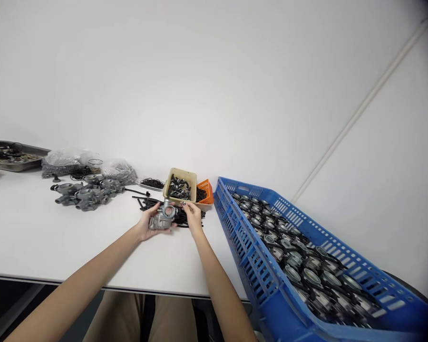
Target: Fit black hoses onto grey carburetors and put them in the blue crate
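Note:
My left hand (145, 226) cradles a grey metal carburetor body (162, 217) just above the white table (32, 242). My right hand (192, 216) is at the carburetor's right side, fingertips pinched near its top; whether they hold a small part I cannot tell. A loose pile of black rubber pieces (181, 214) lies on the table right behind both hands.
A beige bin (180, 185) with black clips and a small orange basket (206, 191) stand behind the hands. A big blue crate (271, 266) full of carburetors sits at the right. Several finished grey carburetors (86, 191), plastic bags (71, 161) and a metal tray (12, 156) lie at the left.

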`<state>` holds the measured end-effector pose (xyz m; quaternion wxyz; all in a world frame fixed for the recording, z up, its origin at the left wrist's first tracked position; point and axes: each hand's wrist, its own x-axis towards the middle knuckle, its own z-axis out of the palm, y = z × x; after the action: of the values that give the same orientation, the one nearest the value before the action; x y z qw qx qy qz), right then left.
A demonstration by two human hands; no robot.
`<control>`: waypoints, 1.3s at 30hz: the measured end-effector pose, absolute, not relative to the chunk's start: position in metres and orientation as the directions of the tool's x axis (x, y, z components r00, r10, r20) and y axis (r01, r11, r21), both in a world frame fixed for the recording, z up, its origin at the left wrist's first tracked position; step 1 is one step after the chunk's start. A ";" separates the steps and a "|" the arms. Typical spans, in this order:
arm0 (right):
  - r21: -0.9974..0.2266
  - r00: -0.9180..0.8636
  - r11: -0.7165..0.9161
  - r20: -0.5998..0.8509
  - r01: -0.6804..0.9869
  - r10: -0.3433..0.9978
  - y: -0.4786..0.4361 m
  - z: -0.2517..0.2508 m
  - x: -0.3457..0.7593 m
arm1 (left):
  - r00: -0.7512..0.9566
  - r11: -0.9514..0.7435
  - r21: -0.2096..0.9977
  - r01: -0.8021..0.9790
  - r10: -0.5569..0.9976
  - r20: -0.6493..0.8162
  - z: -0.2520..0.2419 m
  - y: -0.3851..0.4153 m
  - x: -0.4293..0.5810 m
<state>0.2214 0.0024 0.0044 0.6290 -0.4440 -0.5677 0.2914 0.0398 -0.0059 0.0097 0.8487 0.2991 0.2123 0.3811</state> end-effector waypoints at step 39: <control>-0.839 0.390 0.469 0.347 -0.278 0.853 -0.003 0.021 0.237 | 0.126 0.181 0.451 -0.874 0.981 -0.149 0.009 0.023 0.000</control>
<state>0.2370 -0.0031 0.0210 0.7548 -0.3542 -0.4057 0.3745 0.0002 0.0229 0.0090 0.7394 0.1276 0.2092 0.6271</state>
